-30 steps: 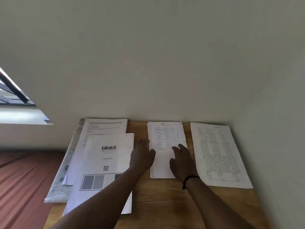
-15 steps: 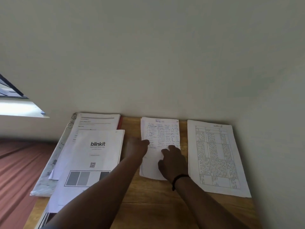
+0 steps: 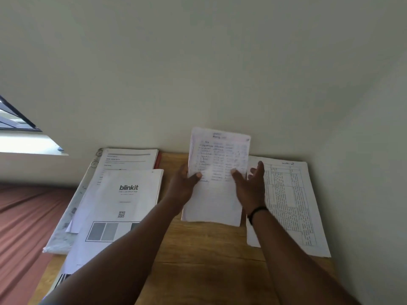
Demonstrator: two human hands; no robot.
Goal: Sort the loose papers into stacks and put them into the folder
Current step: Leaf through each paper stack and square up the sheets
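Note:
A thin stack of handwritten papers (image 3: 217, 179) is tilted up off the wooden table (image 3: 198, 260), its top edge against the wall. My left hand (image 3: 184, 183) grips its left edge, thumb on the front. My right hand (image 3: 251, 186) holds its right edge, thumb on the page and fingers spread behind. To the left lies a printed stack topped by a "blinkit" sheet (image 3: 125, 203), over another printed sheet (image 3: 127, 159). A red edge, perhaps the folder (image 3: 158, 160), shows beside them. A table-ruled sheet (image 3: 288, 203) lies flat on the right.
The cream wall (image 3: 220, 73) rises right behind the table and closes in on the right. A plastic sleeve (image 3: 66, 225) sticks out under the left stack. A reddish-brown surface (image 3: 22, 227) lies left of the table, and a window (image 3: 15, 119) is at far left.
The handwritten stack lay flat on the table under my hands; now both hands have lifted it and tipped it upright toward the wall. The other papers have not moved.

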